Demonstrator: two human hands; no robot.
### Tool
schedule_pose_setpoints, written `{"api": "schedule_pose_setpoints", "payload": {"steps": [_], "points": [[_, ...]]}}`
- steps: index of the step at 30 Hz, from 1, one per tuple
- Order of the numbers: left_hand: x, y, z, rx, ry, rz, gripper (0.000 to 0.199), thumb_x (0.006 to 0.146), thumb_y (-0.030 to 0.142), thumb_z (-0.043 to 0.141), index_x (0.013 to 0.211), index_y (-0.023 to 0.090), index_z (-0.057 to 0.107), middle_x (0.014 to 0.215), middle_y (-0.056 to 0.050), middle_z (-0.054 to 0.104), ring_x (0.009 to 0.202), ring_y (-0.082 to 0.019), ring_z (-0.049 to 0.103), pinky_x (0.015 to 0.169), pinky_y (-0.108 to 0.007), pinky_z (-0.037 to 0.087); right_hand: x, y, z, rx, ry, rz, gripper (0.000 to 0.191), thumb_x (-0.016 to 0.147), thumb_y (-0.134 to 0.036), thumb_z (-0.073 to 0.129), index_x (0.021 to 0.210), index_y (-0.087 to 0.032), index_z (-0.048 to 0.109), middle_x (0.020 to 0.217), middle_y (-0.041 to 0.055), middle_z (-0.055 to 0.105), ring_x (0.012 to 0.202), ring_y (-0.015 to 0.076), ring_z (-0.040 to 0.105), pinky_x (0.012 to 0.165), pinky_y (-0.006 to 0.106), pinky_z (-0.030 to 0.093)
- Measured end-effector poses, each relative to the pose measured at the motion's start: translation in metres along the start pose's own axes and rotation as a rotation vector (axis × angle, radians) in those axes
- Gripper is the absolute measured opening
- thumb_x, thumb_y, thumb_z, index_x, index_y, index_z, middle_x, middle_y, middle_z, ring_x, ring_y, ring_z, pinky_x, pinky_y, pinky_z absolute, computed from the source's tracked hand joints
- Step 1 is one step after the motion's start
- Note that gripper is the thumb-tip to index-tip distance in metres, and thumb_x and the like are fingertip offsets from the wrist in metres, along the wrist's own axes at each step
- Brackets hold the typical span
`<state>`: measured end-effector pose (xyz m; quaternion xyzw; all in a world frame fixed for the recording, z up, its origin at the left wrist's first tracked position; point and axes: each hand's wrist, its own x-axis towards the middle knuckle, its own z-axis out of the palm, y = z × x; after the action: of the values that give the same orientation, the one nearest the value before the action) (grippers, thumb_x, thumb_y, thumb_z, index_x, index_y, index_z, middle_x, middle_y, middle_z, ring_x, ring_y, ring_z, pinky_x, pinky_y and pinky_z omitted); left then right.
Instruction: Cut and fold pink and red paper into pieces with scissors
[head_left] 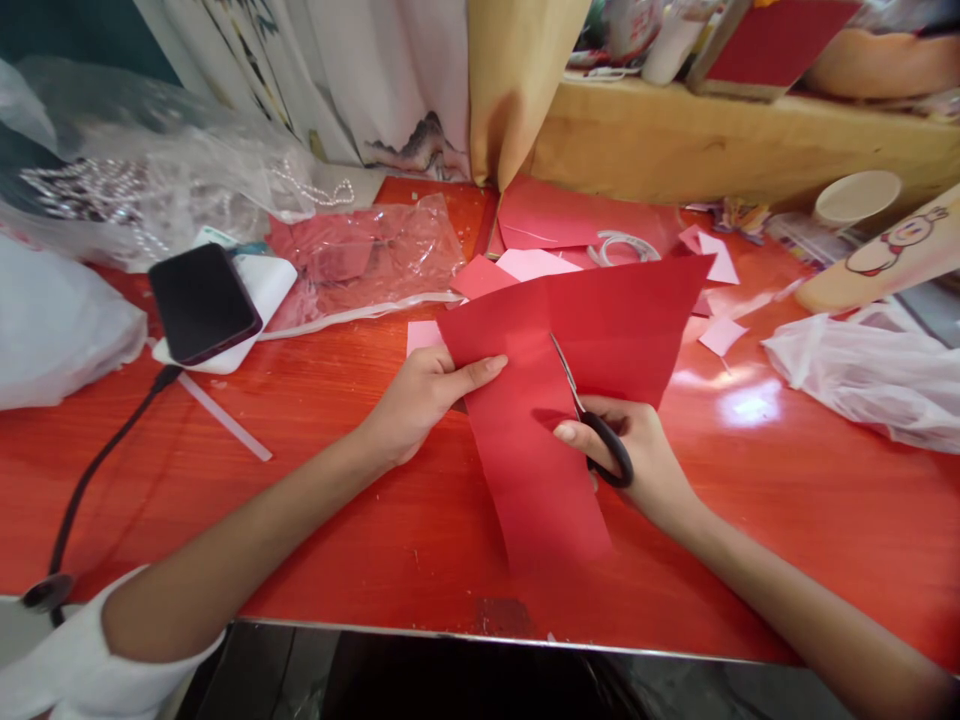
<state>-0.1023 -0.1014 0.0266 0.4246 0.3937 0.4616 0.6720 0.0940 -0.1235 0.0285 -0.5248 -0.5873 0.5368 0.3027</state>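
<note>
A large sheet of red paper [517, 430] is held above the table, with a long cut running up it from its lower edge. My left hand [435, 395] pinches its left side, thumb on top and fingers hidden underneath. My right hand [637, 455] grips a pair of scissors [611, 450] with black handles. The blades lie within the cut near the middle of the sheet, their tips pointing up and away from me. To the right of the blades, part of the sheet spreads toward the upper right.
Behind the sheet lie pink and red paper pieces [536, 263] and a coil of white tape [622, 247]. A black phone [204, 302] with a cable and plastic bags [67, 320] are on the left. A thin white bag [870, 375] and a cup [857, 200] stand right.
</note>
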Motion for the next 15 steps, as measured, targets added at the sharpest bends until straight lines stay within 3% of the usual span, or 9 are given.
{"api": "schedule_pose_setpoints", "payload": {"steps": [7, 15], "points": [[-0.0001, -0.0018, -0.0001, -0.001, -0.032, -0.013, 0.024, 0.074, 0.03, 0.064, 0.092, 0.014, 0.066, 0.092, -0.007, 0.07, 0.079, -0.018, 0.065, 0.071, -0.029, 0.051, 0.0011, -0.0006, 0.0002, -0.007, 0.028, -0.028, 0.033, 0.064, -0.051, 0.068, 0.064, -0.019, 0.061, 0.056, -0.0016, 0.05, 0.049, 0.0105, 0.046, 0.041, 0.022, 0.035], [0.0018, 0.0065, -0.0024, 0.134, 0.022, -0.006, 0.031, 0.071, 0.036, 0.065, 0.094, 0.015, 0.066, 0.096, -0.008, 0.069, 0.082, -0.021, 0.065, 0.067, -0.029, 0.051, 0.0001, -0.0051, -0.002, 0.018, -0.012, -0.009, 0.035, 0.065, -0.046, 0.07, 0.053, -0.019, 0.051, 0.041, -0.0049, 0.045, 0.035, 0.0077, 0.043, 0.036, 0.021, 0.03]]}}
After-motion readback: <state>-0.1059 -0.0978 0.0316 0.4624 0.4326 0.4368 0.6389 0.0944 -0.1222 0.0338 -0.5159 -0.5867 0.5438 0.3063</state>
